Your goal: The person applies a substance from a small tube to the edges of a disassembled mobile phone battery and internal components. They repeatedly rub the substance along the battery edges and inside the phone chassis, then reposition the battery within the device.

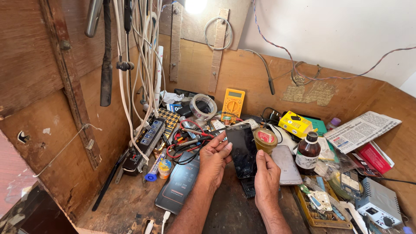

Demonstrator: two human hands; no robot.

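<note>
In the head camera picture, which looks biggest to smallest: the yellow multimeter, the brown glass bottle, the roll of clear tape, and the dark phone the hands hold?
1. Dark phone, held in both hands, though it sits nearest the camera.
2. Brown glass bottle.
3. Yellow multimeter and roll of clear tape look alike; both lie farther back, so unranked.

Plywood walls (43, 86) w/ lit bulb (196, 5)

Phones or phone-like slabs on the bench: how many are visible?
3: a black phone held in the left hand and right hand; a dark phone lying left; a silver slab right. The clutter may hide more.
</note>
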